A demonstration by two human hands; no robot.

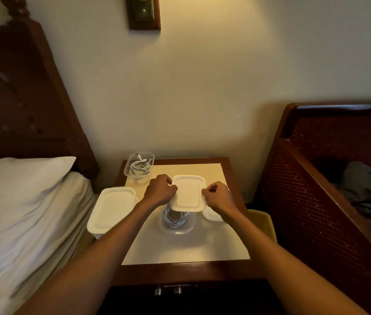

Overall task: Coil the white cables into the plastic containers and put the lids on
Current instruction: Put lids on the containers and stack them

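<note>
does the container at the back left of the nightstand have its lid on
No, the back container stands open, with a coiled white cable showing inside it.

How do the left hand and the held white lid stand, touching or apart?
Touching. The head view shows the left hand pinching the white lid at its left edge, with no gap.

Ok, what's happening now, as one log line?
step: lidding | left hand, right hand: hold white rectangular plastic lid | above: clear plastic container with coiled white cable
</note>
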